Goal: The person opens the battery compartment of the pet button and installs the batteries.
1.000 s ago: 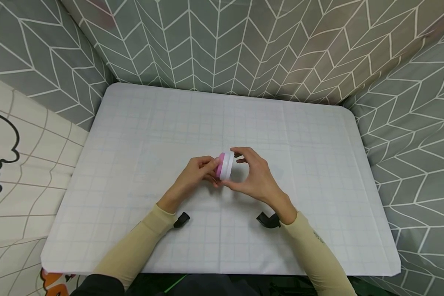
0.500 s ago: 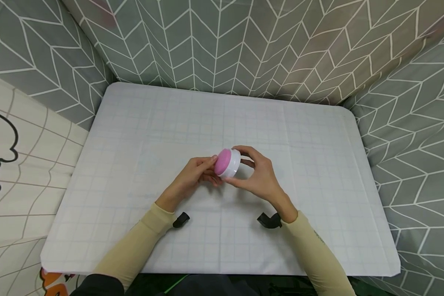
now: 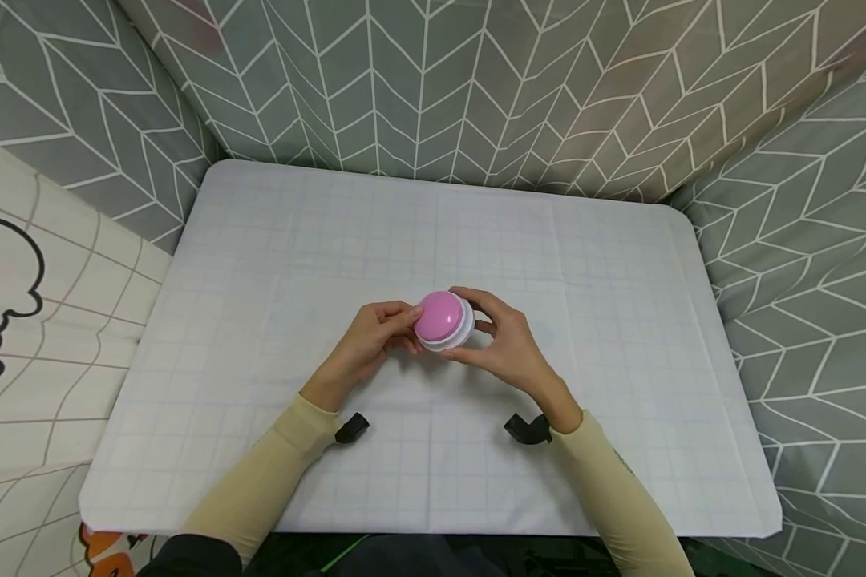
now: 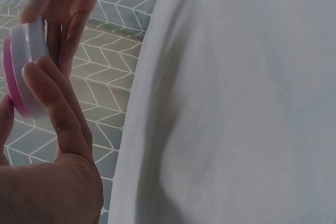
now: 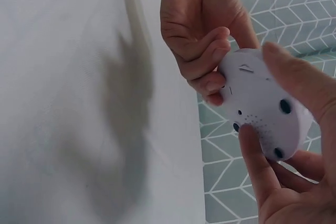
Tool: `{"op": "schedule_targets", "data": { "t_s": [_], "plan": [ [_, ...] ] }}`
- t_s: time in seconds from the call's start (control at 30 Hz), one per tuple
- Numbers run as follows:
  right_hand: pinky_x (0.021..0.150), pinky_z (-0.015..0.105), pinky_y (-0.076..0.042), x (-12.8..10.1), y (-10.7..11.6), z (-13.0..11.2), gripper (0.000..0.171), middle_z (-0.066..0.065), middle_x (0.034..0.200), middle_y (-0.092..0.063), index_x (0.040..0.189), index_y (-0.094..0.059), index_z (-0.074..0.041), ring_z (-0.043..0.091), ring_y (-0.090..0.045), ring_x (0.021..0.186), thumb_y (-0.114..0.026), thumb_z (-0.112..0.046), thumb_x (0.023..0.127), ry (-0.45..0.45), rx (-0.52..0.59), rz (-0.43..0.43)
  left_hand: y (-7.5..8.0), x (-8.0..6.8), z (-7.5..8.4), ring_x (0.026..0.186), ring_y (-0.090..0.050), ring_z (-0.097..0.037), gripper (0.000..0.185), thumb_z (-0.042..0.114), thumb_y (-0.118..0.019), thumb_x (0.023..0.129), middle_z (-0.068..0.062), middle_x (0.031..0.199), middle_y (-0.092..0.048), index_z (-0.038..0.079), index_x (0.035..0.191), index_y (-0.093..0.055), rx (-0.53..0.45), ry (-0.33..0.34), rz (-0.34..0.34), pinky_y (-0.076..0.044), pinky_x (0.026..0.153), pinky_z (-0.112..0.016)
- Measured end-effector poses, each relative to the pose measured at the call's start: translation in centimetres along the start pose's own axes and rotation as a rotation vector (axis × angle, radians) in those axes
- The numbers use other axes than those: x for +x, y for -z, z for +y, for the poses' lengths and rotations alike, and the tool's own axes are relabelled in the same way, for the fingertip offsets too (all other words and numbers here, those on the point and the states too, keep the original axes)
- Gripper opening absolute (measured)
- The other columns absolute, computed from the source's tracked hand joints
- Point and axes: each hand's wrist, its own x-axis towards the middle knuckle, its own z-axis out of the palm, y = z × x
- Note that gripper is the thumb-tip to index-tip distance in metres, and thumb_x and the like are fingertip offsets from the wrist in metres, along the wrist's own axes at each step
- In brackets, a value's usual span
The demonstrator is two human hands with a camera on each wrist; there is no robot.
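Both hands hold a round sound button (image 3: 440,316) above the middle of the table. Its pink domed top faces up toward the head camera, inside a white ring. My left hand (image 3: 366,340) pinches its left edge, thumb against the pink top and fingers behind. Around the right side of the white rim curve the thumb and fingers of my right hand (image 3: 508,344). In the right wrist view, the white underside (image 5: 260,90) shows a patch of small holes, several dark pads and a small slot. The left wrist view shows the button (image 4: 29,51) edge-on.
A white cloth with a faint grid covers the table (image 3: 296,240). Grey chevron-patterned curtains (image 3: 433,96) hang behind it and to the right. A white tiled-pattern sheet (image 3: 58,336) hangs at left. Black wrist mounts (image 3: 527,430) sit near both cuffs.
The button has turned from edge-on to showing its pink top toward the head camera. Both hands keep hold of it and have barely shifted.
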Motion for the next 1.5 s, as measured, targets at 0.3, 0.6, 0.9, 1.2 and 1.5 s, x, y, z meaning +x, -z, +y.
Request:
{"op": "schedule_targets", "data": {
  "t_s": [0.3,0.6,0.9,1.2,1.5],
  "plan": [
    [0.097,0.033,-0.062,0.3,-0.4,0.7,0.086,0.002,0.146,-0.061,0.15,-0.055,-0.016,0.019,-0.06,0.133,-0.098,-0.017,0.075,-0.021,-0.09,-0.015,0.4,0.1,-0.4,0.062,-0.071,-0.018,0.018,0.012,-0.072,0.101,-0.008,0.079,-0.075,-0.005,0.107,-0.067,0.042,-0.01,0.017,-0.062,0.062,-0.028],
    [0.096,0.039,-0.062,0.8,-0.9,1.6,0.085,0.005,0.141,-0.064,0.147,-0.056,-0.01,0.021,-0.061,0.129,-0.099,-0.02,0.074,-0.019,-0.21,-0.034,0.8,0.3,-0.8,0.063,-0.071,-0.019,0.024,0.013,-0.074,0.1,-0.01,0.079,-0.076,-0.008,0.11,-0.065,0.122,-0.015,0.024,-0.063,0.064,-0.03],
    [0.101,0.041,-0.058,0.9,-1.5,3.4,0.084,0.009,0.138,-0.065,0.143,-0.058,-0.006,0.024,-0.063,0.124,-0.1,-0.021,0.072,0.018,-0.257,-0.028,1.3,0.4,-0.9,0.066,-0.072,-0.024,0.028,0.016,-0.078,0.098,-0.015,0.079,-0.075,-0.005,0.11,-0.064,0.259,0.0,0.037,-0.063,0.067,-0.031],
    [0.101,0.042,-0.057,1.1,-2.4,5.0,0.083,0.009,0.135,-0.065,0.141,-0.059,-0.007,0.024,-0.064,0.119,-0.099,-0.028,0.072,0.028,-0.301,-0.014,1.5,0.4,-0.5,0.065,-0.069,-0.022,0.032,0.02,-0.079,0.097,-0.014,0.081,-0.072,-0.003,0.112,-0.063,0.399,0.047,0.074,-0.061,0.062,-0.029],
    [0.1,0.042,-0.057,1.4,-2.6,5.4,0.083,0.008,0.132,-0.065,0.141,-0.06,-0.008,0.023,-0.063,0.119,-0.099,-0.032,0.072,0.03,-0.328,-0.006,1.5,0.4,-0.1,0.067,-0.069,-0.024,0.035,0.026,-0.08,0.096,-0.015,0.086,-0.075,-0.001,0.114,-0.066,0.595,0.015,0.089,-0.061,0.063,-0.031]
  ]
}}
